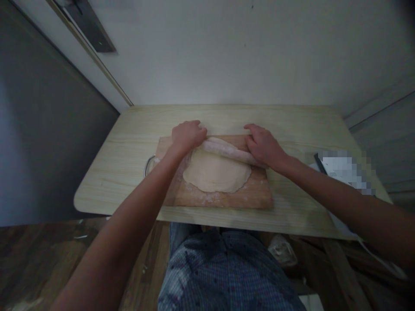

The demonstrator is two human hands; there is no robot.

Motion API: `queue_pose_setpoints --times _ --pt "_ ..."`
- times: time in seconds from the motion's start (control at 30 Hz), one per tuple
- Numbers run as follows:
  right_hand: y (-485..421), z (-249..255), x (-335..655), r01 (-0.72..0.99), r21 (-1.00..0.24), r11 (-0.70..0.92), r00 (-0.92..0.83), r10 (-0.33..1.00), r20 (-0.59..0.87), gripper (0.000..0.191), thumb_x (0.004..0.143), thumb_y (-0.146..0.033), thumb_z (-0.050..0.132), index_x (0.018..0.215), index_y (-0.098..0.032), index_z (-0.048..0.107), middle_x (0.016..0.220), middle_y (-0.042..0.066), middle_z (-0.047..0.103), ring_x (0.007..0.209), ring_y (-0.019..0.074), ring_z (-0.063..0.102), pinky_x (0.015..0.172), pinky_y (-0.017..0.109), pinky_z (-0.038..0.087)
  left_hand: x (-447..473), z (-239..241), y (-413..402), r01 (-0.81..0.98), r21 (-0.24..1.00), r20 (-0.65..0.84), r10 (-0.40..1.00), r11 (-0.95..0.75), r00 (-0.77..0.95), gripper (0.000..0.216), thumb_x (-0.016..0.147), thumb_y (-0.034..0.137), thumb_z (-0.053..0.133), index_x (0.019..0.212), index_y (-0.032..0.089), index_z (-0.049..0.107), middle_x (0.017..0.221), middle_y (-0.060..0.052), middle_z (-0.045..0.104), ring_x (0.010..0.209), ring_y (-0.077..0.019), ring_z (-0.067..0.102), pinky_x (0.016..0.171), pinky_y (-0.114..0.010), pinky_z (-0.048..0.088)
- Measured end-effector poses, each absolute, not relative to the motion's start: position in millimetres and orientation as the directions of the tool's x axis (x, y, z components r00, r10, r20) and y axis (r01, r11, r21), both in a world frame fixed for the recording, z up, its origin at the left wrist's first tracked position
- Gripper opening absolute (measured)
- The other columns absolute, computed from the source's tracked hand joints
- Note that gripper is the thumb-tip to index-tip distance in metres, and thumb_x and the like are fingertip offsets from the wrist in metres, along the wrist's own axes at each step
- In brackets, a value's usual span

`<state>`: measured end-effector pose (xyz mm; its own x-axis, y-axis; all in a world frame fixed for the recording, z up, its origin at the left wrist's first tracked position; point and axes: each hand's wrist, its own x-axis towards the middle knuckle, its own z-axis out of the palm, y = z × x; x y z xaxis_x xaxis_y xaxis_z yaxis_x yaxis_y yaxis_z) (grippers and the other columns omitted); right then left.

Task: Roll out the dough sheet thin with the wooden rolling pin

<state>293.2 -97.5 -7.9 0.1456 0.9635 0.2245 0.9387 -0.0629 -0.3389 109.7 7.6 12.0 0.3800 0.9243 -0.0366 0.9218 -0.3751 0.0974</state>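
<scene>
A flat, round sheet of pale dough (215, 172) lies on a floured wooden board (256, 194). A pale rolling pin (227, 150) rests across the far edge of the dough, slanting down to the right. My left hand (188, 134) is curled over the pin's left end. My right hand (264, 144) presses on its right end, fingers bent over it. Both ends of the pin are hidden under my hands.
The board sits on a light wooden table (123, 164) against a white wall. A metal loop handle (149, 165) sticks out at the board's left. A dark-edged flat object (320, 163) and white paper lie at the right. Dark floor shows below left.
</scene>
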Motion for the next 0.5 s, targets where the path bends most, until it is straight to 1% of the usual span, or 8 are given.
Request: queue_pose_setpoints --times 0.17,0.27,0.33,0.43,0.5 --pt "-102 -8 287 0.946 -0.324 -0.019 0.105 0.962 0.253 0.041 0.080 -0.018 0.029 0.110 -0.007 0.055 0.108 0.017 0.061 0.102 0.0240 0.054 0.090 0.037 0.039 101 11 0 0.877 0.053 -0.066 0.875 -0.477 0.480 0.041 0.084 0.037 0.027 0.108 0.025 0.059 0.109 -0.007 0.064 0.098 -0.0257 0.058 0.076 -0.036 0.043" --pt "-109 -7 282 0.953 -0.303 -0.006 0.072 0.976 0.208 0.039 0.083 -0.021 0.028 0.104 -0.007 0.058 0.103 0.017 0.062 0.099 0.0232 0.055 0.088 0.035 0.040 93 10 -11 0.844 0.026 -0.013 0.844 -0.536 0.537 0.043 0.087 0.036 0.024 0.109 0.022 0.058 0.111 -0.007 0.063 0.104 -0.0239 0.055 0.081 -0.035 0.042" --pt "-117 -8 277 0.962 -0.274 -0.007 0.066 0.976 0.206 0.042 0.086 -0.023 0.026 0.108 -0.006 0.057 0.111 0.018 0.060 0.107 0.0239 0.052 0.091 0.036 0.038 87 10 -21 0.833 0.016 0.036 0.833 -0.553 0.552 0.044 0.088 0.032 0.022 0.110 0.020 0.059 0.112 -0.008 0.063 0.108 -0.0234 0.053 0.086 -0.036 0.040" --pt "-131 -11 267 0.976 -0.216 -0.013 0.068 0.967 0.246 0.047 0.089 -0.027 0.025 0.121 -0.003 0.050 0.130 0.019 0.048 0.123 0.0246 0.040 0.101 0.040 0.030 78 10 -37 0.826 -0.015 0.093 0.821 -0.564 0.563 0.045 0.090 0.030 0.020 0.111 0.019 0.059 0.116 -0.008 0.061 0.114 -0.0233 0.049 0.091 -0.037 0.038" --pt "-142 -11 260 0.984 -0.181 -0.003 0.051 0.964 0.259 0.049 0.091 -0.029 0.023 0.124 -0.005 0.050 0.132 0.017 0.047 0.125 0.0241 0.039 0.103 0.041 0.028 72 9 -46 0.822 -0.030 0.132 0.813 -0.569 0.568 0.046 0.090 0.030 0.020 0.114 0.019 0.057 0.119 -0.008 0.060 0.117 -0.0230 0.047 0.094 -0.036 0.037"
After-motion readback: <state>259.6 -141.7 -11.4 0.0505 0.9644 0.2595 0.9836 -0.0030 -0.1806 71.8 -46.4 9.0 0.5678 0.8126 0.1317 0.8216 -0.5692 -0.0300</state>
